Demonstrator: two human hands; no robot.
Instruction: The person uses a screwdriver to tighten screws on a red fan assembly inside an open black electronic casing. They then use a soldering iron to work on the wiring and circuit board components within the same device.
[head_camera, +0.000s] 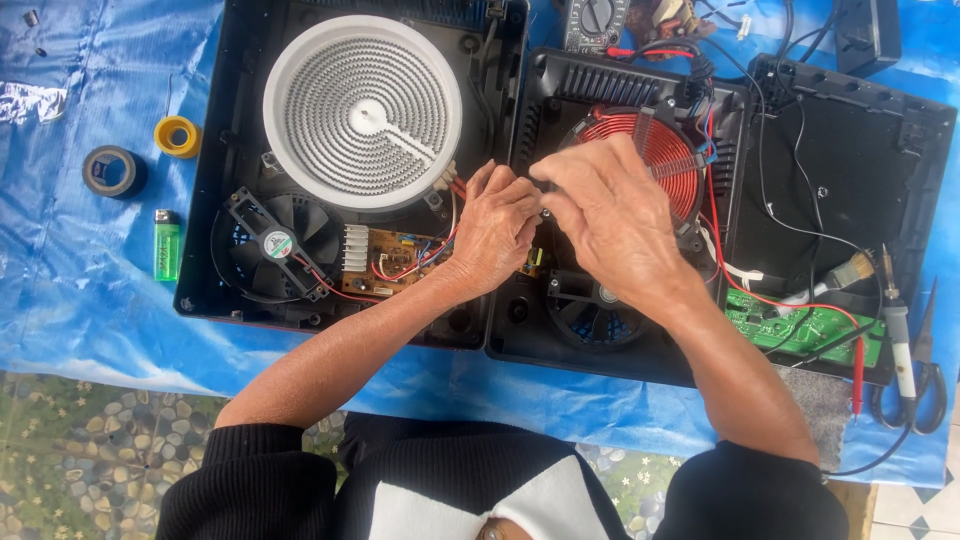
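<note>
Both hands, left hand (497, 228) and right hand (610, 215), are pinching a small dark part (545, 187) between two opened cookers (500, 330), lying on a blue sheet (90, 290) covering the floor.

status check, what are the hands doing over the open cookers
Left hand and right hand pinched together over the seam between the two open cooker housings. Held part too small to tell. Red copper coil partly behind right hand; red wires by left.
</note>
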